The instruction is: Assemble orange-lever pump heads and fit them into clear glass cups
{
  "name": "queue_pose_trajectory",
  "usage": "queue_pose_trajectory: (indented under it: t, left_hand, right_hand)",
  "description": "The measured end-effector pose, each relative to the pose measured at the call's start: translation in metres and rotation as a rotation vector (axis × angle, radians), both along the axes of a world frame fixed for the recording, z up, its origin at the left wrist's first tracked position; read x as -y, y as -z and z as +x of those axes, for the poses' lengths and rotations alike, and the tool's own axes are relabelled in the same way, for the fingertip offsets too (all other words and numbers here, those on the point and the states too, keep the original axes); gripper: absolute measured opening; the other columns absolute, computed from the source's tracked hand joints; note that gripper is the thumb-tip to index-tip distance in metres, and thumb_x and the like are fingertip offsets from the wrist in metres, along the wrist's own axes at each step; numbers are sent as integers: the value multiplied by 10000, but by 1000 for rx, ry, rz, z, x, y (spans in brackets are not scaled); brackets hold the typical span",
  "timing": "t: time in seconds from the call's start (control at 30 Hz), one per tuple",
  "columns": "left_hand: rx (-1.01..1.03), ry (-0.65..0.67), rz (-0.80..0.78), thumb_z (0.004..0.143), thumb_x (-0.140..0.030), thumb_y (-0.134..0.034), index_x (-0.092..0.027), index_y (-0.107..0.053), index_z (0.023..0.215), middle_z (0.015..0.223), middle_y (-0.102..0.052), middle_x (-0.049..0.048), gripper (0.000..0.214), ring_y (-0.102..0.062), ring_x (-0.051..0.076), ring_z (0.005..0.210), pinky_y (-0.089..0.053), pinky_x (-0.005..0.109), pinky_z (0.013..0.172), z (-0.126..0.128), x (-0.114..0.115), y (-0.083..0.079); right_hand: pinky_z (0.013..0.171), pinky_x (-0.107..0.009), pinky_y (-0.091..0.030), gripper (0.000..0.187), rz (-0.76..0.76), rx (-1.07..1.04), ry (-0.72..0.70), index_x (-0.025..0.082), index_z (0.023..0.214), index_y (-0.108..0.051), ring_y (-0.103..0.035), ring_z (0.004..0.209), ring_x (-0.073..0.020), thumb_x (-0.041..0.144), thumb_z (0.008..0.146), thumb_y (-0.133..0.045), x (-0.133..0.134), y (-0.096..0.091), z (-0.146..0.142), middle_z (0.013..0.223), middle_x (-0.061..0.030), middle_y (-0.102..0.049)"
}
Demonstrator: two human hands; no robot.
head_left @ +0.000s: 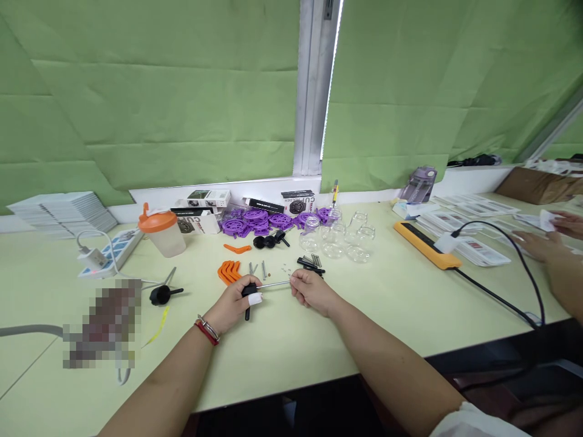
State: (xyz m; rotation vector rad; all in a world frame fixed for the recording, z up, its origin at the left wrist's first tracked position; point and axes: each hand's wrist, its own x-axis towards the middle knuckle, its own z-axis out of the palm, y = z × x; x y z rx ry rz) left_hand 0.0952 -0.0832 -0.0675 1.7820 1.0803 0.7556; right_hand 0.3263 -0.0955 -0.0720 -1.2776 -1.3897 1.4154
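Note:
My left hand (231,308), with white tape around its thumb, is closed on a black plastic part (249,290) from which a thin metal rod (273,284) sticks out to the right. The fingers of my right hand (313,292) pinch the rod's far end; any small piece between them is hidden. Just beyond my hands lie orange curved levers (229,272), long screws (264,270), tiny metal bits (286,268), springs (317,261) and black rods (306,263). Farther back are small black cups (270,241) and a single orange lever (237,249).
Purple plastic rings (255,222) and cup-holder boxes (298,203) lie along the wall, beside clear glass jars (358,244). An orange-lidded cup (163,233), a power strip (130,244) and a black scoop (161,295) stand left. Right are a yellow power strip (423,244) and another person's hands (544,246).

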Motion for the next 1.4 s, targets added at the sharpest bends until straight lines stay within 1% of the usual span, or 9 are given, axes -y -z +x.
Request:
queue_pose_trajectory:
  t: [0.17, 0.27, 0.37, 0.47, 0.97, 1.13, 1.27, 1.33, 1.4]
  left_hand:
    - [10, -5, -7, 756, -349, -620, -201, -555, 928, 796, -470, -15, 236, -433, 144, 741, -369, 249, 679, 0, -1, 1]
    - [21, -8, -11, 756, -345, -618, -204, -556, 933, 798, -471, -18, 234, -427, 141, 740, -362, 246, 676, 0, -1, 2]
    - [20, -7, -10, 755, -337, -619, -202, -552, 932, 806, -462, -17, 232, -419, 140, 750, -357, 245, 687, 0, 0, 2]
    - [13, 1, -14, 756, -340, -618, -197, -549, 928, 798, -452, -18, 234, -412, 140, 745, -353, 245, 684, 0, 0, 1]
    - [4, 4, -6, 752, -361, -622, -198, -556, 909, 780, -470, -13, 235, -431, 144, 735, -367, 248, 670, 0, -1, 0]
    - [27, -3, -1, 758, -369, -618, -195, -560, 916, 771, -464, -16, 242, -425, 136, 714, -369, 242, 646, 1, 1, 1]
    - [83, -25, -10, 770, -379, -609, -212, -556, 952, 810, -491, -11, 253, -451, 142, 740, -395, 258, 678, 0, 2, -8]
    - [130, -97, -1, 780, -396, -596, -219, -542, 994, 840, -518, 2, 283, -482, 151, 754, -420, 277, 693, -1, -6, -19]
    - [203, -232, -13, 807, -415, -555, -210, -499, 1057, 869, -540, 18, 329, -527, 154, 749, -446, 293, 691, -1, -24, -32]
  right_hand:
    - [355, -185, -251, 320, -13, 15, -2, 186, 644, -453, -340, 360, -55, 408, 874, -471, 1, -3, -1, 453, 58, -434]
    - [349, -184, -258, 327, -8, -9, 14, 183, 673, -462, -366, 373, -53, 441, 873, -461, -1, 1, 0, 522, 43, -482]
    - [350, -177, -269, 236, -8, -38, 11, 191, 792, -485, -398, 395, -54, 421, 845, -503, -2, 5, 1, 609, 41, -529]
    - [356, -170, -255, 181, -2, -52, -2, 208, 858, -484, -395, 398, -54, 360, 798, -562, -2, 6, 1, 613, 56, -528]
    - [384, -192, -257, 118, -32, -66, 46, 188, 734, -485, -358, 394, -58, 275, 779, -550, -5, 9, -3, 528, 52, -486]
    - [376, -186, -254, 169, 6, -95, 25, 194, 764, -461, -358, 387, -52, 337, 798, -544, -5, 12, -3, 556, 57, -499]
    - [355, -179, -250, 262, 35, -111, 36, 208, 816, -449, -366, 379, -49, 464, 830, -506, -6, 14, -1, 606, 58, -518]
    - [351, -178, -250, 305, 20, -89, 36, 209, 824, -451, -377, 386, -51, 512, 840, -476, -6, 14, -1, 626, 50, -530]
    - [360, -179, -259, 326, 9, -58, 26, 204, 813, -459, -387, 397, -53, 528, 842, -469, -6, 13, -1, 630, 43, -535]
